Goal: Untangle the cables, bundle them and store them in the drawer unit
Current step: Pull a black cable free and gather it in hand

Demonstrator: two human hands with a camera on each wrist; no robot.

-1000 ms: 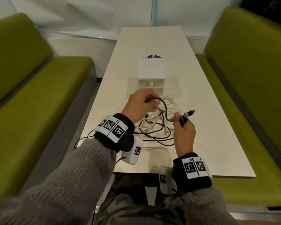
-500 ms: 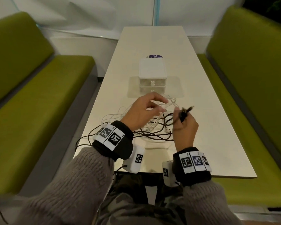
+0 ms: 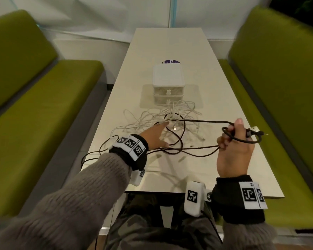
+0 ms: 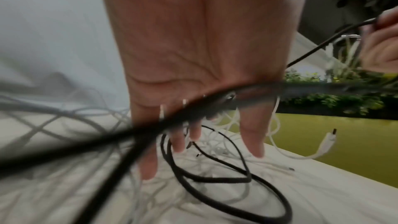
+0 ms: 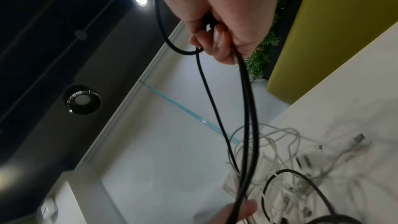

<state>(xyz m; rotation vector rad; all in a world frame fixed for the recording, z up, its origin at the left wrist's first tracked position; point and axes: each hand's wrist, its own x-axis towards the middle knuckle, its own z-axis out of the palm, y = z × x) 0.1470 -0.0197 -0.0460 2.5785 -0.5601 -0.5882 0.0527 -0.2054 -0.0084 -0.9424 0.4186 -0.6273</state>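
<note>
A tangle of white cables (image 3: 172, 114) lies mid-table in front of the white drawer unit (image 3: 168, 82), whose drawers are closed. A black cable (image 3: 204, 121) threads through the tangle and runs to my right hand (image 3: 233, 141). That hand is raised over the table's right side and grips a small loop of the black cable (image 5: 247, 108), its plug (image 3: 253, 132) sticking out to the right. My left hand (image 3: 155, 134) lies flat on the pile, straight fingers (image 4: 252, 135) spread over white cables (image 4: 277, 122) and black loops (image 4: 215, 179).
The long white table (image 3: 170, 42) sits between two green benches (image 3: 34, 105) (image 3: 287, 87). A purple round sticker (image 3: 171, 61) shows behind the drawer unit. Black cable loops (image 3: 92, 152) trail to the table's near left edge.
My right hand has swung right, drawing the black cable taut out of the tangle. My left hand has dropped flat onto the pile with straightened fingers.
</note>
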